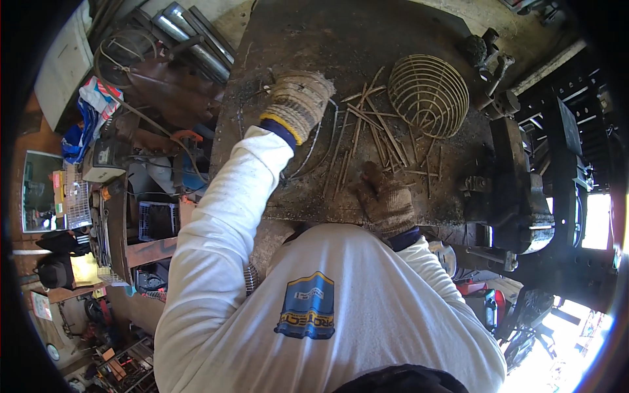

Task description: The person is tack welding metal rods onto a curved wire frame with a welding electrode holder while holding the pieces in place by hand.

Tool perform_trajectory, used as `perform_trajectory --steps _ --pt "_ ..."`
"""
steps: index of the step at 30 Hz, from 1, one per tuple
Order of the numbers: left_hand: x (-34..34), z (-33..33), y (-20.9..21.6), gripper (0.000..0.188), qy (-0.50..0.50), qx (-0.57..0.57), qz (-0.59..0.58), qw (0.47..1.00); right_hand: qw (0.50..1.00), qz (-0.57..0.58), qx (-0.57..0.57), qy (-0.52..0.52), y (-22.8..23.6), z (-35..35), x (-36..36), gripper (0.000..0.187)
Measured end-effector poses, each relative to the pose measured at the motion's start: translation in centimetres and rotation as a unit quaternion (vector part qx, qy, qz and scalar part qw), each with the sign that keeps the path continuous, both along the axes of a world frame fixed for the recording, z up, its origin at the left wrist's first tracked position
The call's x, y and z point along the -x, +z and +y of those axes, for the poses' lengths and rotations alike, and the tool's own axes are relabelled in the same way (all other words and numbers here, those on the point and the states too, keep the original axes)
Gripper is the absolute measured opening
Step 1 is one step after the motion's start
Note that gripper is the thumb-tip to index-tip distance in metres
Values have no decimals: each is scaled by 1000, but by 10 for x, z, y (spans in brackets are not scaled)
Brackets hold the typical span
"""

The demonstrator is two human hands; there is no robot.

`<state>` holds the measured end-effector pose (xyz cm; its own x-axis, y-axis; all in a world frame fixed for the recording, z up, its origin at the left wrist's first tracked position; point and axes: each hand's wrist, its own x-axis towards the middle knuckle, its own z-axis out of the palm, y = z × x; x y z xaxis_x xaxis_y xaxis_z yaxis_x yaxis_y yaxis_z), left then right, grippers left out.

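Observation:
My left hand (301, 101), in a knitted work glove with a yellow cuff edge, reaches over the dark metal table. It looks curled, with its fingertips hidden beneath it. Thin bent wire rings (313, 152) lie around and under this hand; whether it grips one is hidden. Close to the table's near edge is my right hand (391, 206), also gloved, with fingers extended and slightly apart. Beyond it lie several thin rusty rods (388, 141), loosely crossed. A domed wire basket or guard (429, 95), made of concentric rings, sits to their right.
The worn tabletop (308, 33) stretches away from me. A heavy bench vise (524, 209) stands at the right, with metal fittings (495, 59) beyond it. On the left are shiny metal tubes (196, 46), a brown leather-like sheet (173, 92) and cluttered shelving (151, 252).

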<state>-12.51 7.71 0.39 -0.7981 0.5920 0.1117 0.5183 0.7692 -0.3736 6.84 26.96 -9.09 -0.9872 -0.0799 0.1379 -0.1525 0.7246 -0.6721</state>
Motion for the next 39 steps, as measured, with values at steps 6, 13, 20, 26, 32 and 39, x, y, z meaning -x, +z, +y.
perform_trajectory --steps 6,13,20,26,32,39 --pt "-11 6 6 20 71 -42 -22 996 996 -78 33 -8 25 -9 -1 45" --pt "-16 17 3 20 134 -64 -15 989 998 54 -41 12 -16 -5 3 46" --pt "-22 15 33 23 134 -83 -156 975 999 -40 -11 -15 -3 -13 2 41" --pt "-18 13 30 23 146 -110 -180 966 999 -22 -22 -21 -3 -14 4 44" --pt "-18 13 32 24 142 -102 -189 966 996 -79 -44 -22 -2 -10 3 54" --pt "-14 14 22 26 130 -96 -174 971 996 -76 -52 -15 -12 -7 2 56"
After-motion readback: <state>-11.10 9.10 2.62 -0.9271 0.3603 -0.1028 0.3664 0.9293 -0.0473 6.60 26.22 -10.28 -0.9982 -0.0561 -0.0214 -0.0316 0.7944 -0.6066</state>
